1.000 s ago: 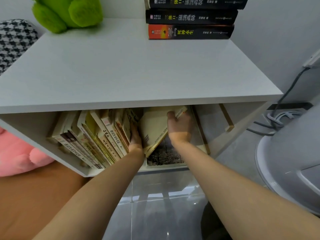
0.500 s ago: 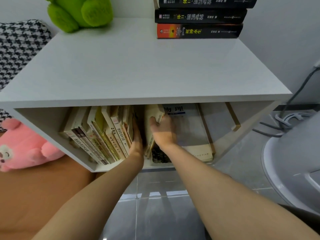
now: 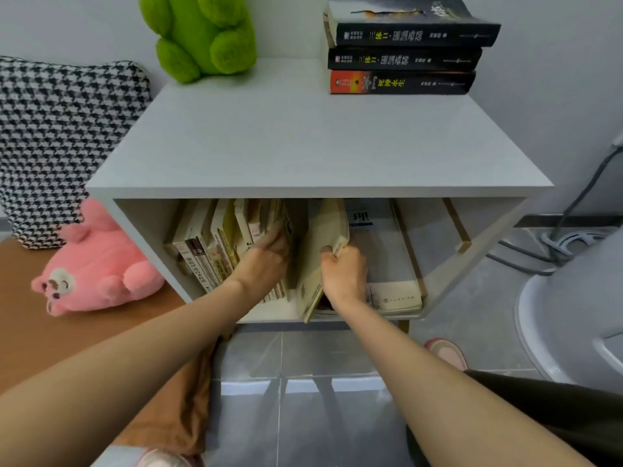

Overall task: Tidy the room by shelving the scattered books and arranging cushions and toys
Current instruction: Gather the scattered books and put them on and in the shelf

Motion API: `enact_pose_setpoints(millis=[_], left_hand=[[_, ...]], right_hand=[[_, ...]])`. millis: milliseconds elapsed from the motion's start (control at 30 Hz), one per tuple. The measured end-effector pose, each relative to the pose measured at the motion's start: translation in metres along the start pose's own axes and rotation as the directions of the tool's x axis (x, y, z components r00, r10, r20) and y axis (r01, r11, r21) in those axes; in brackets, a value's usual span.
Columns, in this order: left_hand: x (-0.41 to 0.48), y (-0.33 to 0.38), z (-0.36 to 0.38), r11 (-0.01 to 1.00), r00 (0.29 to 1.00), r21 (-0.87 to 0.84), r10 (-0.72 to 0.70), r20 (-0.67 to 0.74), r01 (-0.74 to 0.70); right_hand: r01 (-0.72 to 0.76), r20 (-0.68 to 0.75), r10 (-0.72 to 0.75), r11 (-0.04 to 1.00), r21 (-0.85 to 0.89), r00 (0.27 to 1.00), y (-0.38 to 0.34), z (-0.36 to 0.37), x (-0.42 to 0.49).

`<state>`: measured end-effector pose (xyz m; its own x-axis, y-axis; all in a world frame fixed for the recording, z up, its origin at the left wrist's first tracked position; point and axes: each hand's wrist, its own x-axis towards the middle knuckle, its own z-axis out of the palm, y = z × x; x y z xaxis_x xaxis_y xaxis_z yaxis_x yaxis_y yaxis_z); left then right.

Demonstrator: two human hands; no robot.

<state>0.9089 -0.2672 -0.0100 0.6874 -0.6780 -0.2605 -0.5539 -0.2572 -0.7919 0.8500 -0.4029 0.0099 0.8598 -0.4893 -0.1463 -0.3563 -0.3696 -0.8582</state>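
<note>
**Shelving step.** The fingers of the right hand (image 3: 344, 274) curl over and pinch the front edge of a cream book (image 3: 320, 244), which stands tilted mid-compartment inside the white cabinet (image 3: 303, 146). The left hand (image 3: 266, 261) keeps its fingers straight and together, pressing the row of upright books (image 3: 209, 251) towards the cabinet's left wall. Shelving appears partly done. Apparently left to do are:
- a flat book (image 3: 387, 264) at the compartment's right
- three stacked dark books (image 3: 401, 59) and a green plush toy (image 3: 202, 35) on the cabinet top
- a pink plush toy (image 3: 94, 267) and a houndstooth cushion (image 3: 57, 129) left of the cabinet
</note>
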Motion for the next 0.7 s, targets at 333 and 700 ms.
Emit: enact_pose_setpoints(millis=[333, 700], left_hand=[[-0.02, -0.026, -0.001, 0.968, 0.953, -0.247, -0.036, -0.302, -0.041], [-0.046, -0.049, 0.03, 0.935, 0.815, -0.337, -0.109, -0.57, -0.111]], right_hand=[[-0.142, 0.192, 0.131, 0.989, 0.041, 0.973, -0.009, -0.005, 0.018], [0.015, 0.228, -0.009, 1.0, -0.023, 0.974, -0.027, 0.035, 0.027]])
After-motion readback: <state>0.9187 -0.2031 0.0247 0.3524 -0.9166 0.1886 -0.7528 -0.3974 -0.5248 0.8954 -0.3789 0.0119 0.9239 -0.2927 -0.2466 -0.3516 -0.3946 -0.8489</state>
